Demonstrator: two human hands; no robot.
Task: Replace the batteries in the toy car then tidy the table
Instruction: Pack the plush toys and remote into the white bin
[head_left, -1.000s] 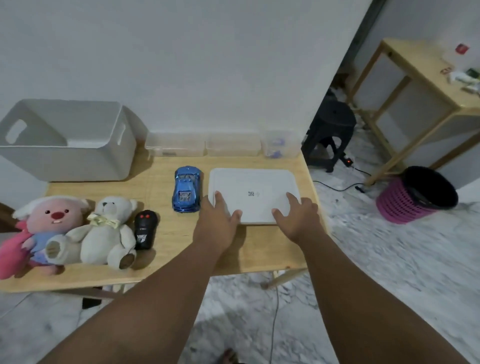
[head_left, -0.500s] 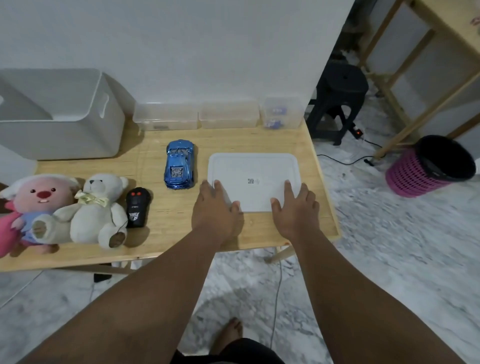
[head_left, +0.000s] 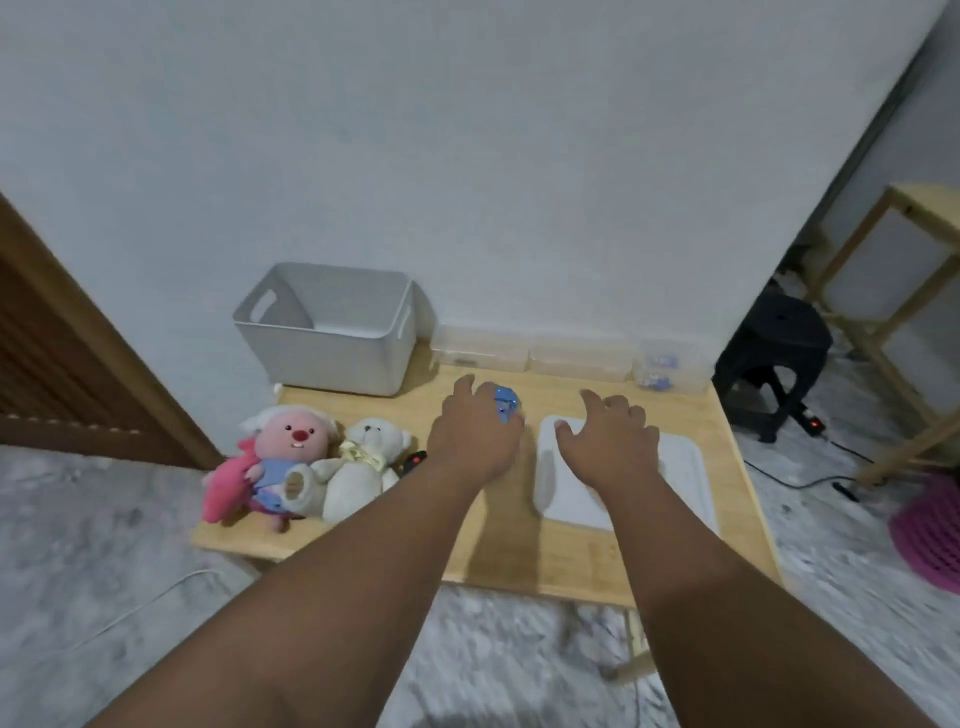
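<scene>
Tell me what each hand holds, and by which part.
The right hand holds nothing, fingers spread above the white tray. The left hand lies over the blue toy car; whether it grips cannot be told.

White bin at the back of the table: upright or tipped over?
Upright. The white bin stands on its base on the table, open mouth facing up, handle cutouts near the rim.

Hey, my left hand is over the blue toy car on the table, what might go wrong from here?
A loose grab by your left hand may send the blue toy car rolling towards the clear boxes. Your left forearm passes close to the black remote and could knock it.
</scene>
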